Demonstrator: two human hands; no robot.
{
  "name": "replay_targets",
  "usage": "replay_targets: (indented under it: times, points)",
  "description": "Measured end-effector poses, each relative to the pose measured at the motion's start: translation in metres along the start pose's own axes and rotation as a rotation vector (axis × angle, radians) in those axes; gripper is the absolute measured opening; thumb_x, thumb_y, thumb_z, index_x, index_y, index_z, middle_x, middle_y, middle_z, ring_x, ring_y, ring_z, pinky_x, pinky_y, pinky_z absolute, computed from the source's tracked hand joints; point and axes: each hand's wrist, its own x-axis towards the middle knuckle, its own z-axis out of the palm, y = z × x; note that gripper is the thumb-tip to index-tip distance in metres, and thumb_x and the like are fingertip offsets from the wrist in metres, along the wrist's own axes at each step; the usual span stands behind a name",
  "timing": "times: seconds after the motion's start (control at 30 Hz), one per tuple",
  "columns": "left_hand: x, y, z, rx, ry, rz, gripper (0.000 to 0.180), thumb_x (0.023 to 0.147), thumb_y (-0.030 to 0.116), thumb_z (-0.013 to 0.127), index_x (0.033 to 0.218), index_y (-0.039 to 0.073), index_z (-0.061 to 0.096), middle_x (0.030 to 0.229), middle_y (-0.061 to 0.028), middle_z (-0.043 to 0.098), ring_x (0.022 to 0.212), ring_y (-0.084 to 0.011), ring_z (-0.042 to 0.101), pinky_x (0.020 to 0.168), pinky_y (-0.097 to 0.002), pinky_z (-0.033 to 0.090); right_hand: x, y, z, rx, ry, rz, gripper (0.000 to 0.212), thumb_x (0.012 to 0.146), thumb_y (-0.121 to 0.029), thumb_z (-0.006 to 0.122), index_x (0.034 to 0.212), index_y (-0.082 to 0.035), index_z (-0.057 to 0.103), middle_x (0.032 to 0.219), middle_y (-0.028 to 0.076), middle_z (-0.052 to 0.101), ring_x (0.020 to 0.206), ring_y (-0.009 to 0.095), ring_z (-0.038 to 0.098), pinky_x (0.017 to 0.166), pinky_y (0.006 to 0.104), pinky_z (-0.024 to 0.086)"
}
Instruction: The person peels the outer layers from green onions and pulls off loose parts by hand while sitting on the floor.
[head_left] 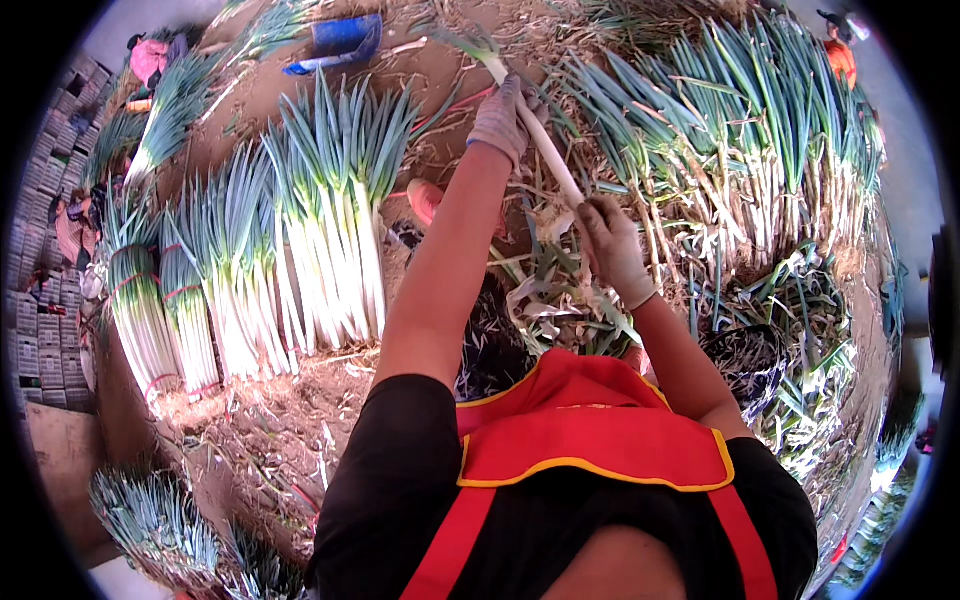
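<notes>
A long green onion [548,150] slants across in front of me, its white stalk bare and its green leaves pointing away at the top. My left hand [500,122], in a pale knit glove, is closed around the upper stalk near the green part. Lower down, my right hand [612,248], also gloved, has its fingers closed at the stalk's near end, which they partly hide. Loose peeled leaves and skins [555,300] lie beneath my right hand.
Cleaned green onions [335,240] stand in rows at left, beside tied bundles [138,310]. Untrimmed green onions [770,150] with dry leaves are heaped at right, above leaf waste [800,380]. A blue plastic container [345,40] lies at the far side. Other people appear at the left edge.
</notes>
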Motion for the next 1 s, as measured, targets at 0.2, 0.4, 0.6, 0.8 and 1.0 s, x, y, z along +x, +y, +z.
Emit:
replay_targets:
  times: [0.2, 0.4, 0.6, 0.8, 1.0]
  points:
    - [0.031, -0.007, -0.025, -0.234, -0.145, -0.168, 0.023, 0.095, 0.028, 0.056, 0.09, 0.007, 0.05, 0.067, -0.0061, 0.047, 0.052, -0.0191, 0.045, 0.045, -0.0327, 0.044, 0.042, -0.018, 0.009, 0.416, 0.005, -0.252, 0.027, 0.094, -0.019, 0.056, 0.11, 0.003, 0.056, 0.092, 0.01, 0.065, 0.08, 0.016, 0.058, 0.074, 0.0268, 0.047]
    - [0.039, 0.009, -0.044, -0.26, -0.003, -0.109, 0.023, 0.097, 0.028, 0.053, 0.09, 0.007, 0.048, 0.065, -0.0058, 0.045, 0.048, -0.0187, 0.044, 0.045, -0.0308, 0.045, 0.007, -0.057, 0.018, 0.277, -0.336, 0.148, 0.034, 0.095, -0.02, 0.054, 0.119, 0.005, 0.053, 0.092, 0.012, 0.064, 0.085, 0.015, 0.059, 0.078, 0.0284, 0.047]
    - [0.062, 0.039, -0.082, -0.135, 0.166, 0.079, 0.027, 0.096, 0.032, 0.054, 0.087, 0.008, 0.045, 0.068, -0.0048, 0.046, 0.053, -0.0155, 0.046, 0.043, -0.0274, 0.045, -0.098, -0.022, -0.019, -0.066, -0.259, 0.116, 0.024, 0.095, -0.016, 0.054, 0.111, 0.0, 0.06, 0.068, 0.004, 0.054, 0.059, 0.009, 0.048, 0.053, 0.027, 0.041]
    - [0.073, 0.05, -0.107, -0.109, 0.302, 0.115, 0.028, 0.098, 0.033, 0.048, 0.088, 0.007, 0.042, 0.066, -0.0071, 0.045, 0.05, -0.0208, 0.047, 0.042, -0.0317, 0.044, -0.169, -0.002, -0.078, -0.118, -0.18, 0.377, 0.02, 0.093, -0.011, 0.057, 0.109, 0.0, 0.063, 0.064, -0.001, 0.048, 0.057, 0.006, 0.043, 0.051, 0.0232, 0.035]
    - [0.058, 0.05, -0.089, -0.214, 0.174, 0.191, 0.032, 0.095, 0.038, 0.053, 0.09, 0.007, 0.048, 0.072, -0.0071, 0.05, 0.06, -0.0226, 0.051, 0.055, -0.0355, 0.05, -0.187, 0.053, -0.101, 0.02, -0.066, 0.553, 0.022, 0.096, -0.018, 0.054, 0.105, -0.001, 0.063, 0.064, -0.001, 0.048, 0.054, 0.006, 0.04, 0.049, 0.0216, 0.033]
